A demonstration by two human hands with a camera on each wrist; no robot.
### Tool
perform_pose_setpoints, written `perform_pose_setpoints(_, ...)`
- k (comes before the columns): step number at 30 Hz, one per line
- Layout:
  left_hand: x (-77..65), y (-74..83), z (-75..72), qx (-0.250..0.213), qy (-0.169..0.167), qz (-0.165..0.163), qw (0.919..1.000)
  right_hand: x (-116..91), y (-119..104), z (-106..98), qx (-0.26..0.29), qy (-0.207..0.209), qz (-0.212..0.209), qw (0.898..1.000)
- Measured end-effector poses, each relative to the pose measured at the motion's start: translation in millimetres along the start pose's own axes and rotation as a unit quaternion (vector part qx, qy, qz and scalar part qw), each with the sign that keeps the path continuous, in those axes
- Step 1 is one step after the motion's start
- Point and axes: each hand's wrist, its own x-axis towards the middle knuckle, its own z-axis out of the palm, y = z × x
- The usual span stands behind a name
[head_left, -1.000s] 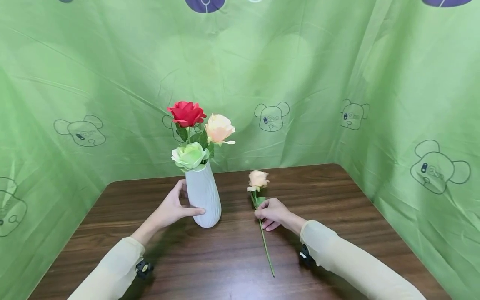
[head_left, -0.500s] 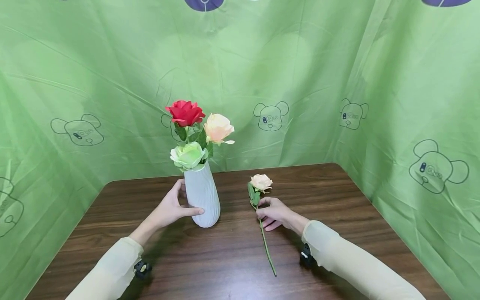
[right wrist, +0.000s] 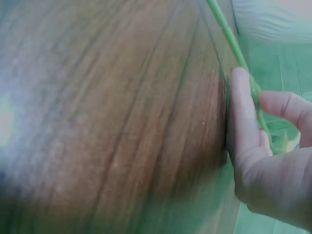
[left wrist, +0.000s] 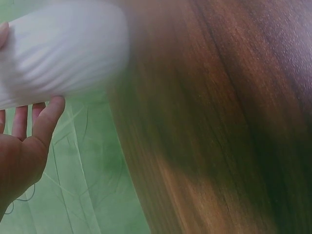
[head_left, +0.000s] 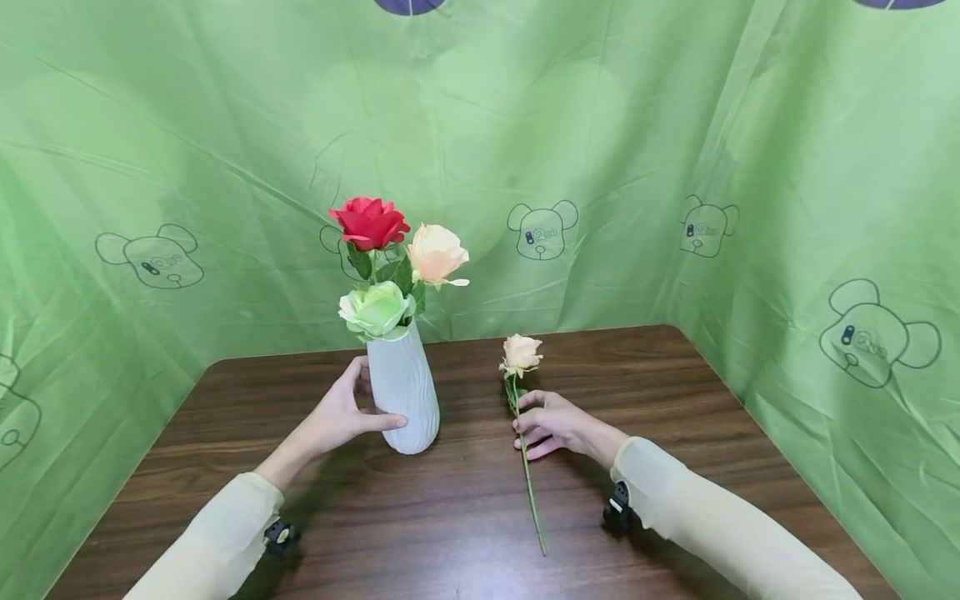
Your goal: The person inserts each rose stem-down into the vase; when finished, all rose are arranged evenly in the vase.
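In the head view, my left hand [head_left: 348,410] grips a white ribbed vase [head_left: 402,392], thumb across its front and the other fingers reaching behind. Three roses stand in the vase: a red rose [head_left: 369,223], a pale peach rose [head_left: 437,254] and a light green rose [head_left: 375,308]. To the right, my right hand [head_left: 558,427] pinches the green stem of a loose cream-peach rose [head_left: 521,355], below its leaves. Its bloom points away from me and the stem's lower end toward me. The right wrist view shows the stem [right wrist: 229,36] between thumb and fingers.
A dark brown wooden table [head_left: 450,533] lies beneath both hands. Green curtains [head_left: 637,150] with printed bear faces hang behind it and along both sides, close to its edges.
The loose rose has turned in my right fingers: its bloom tipped right and lower, then came back up, and the stem's lower end shifted slightly left. My left hand keeps its hold on the vase.
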Motion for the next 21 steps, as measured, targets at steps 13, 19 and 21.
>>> perform_pose_setpoints(13,2.1,5.8,-1.9,0.004,-0.006,0.004,1.0000,-16.2,-41.7,-11.2,0.069,-0.042,-0.056,0.995)
perform_pose_setpoints(19,0.1,5.9,-0.8,0.003,-0.005,0.000,1.0000,-34.3,-70.2,-13.5,0.112,-0.038,-0.091,0.989)
perform_pose_setpoints(21,-0.8,5.1,-0.7,0.004,-0.004,-0.001,1.0000,-39.9,-78.3,-14.1,0.122,-0.037,-0.102,0.987)
